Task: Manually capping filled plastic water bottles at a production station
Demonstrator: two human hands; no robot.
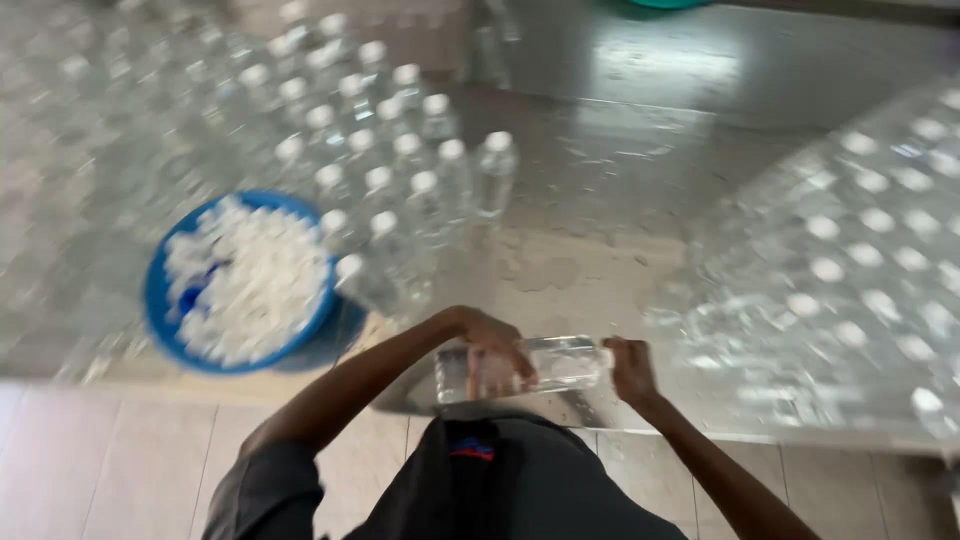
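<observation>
I hold a clear plastic bottle point(545, 365) sideways over the near edge of a wet steel table point(620, 160). My left hand point(495, 345) wraps its base end. My right hand point(630, 368) grips the neck and cap end, hiding the cap. The picture is blurred by motion.
A blue bowl point(158, 300) heaped with white caps sits at the left. Behind it stand several capped clear bottles point(400, 170) in rows. More capped bottles point(860, 270) are packed at the right. Tiled floor lies below the table edge.
</observation>
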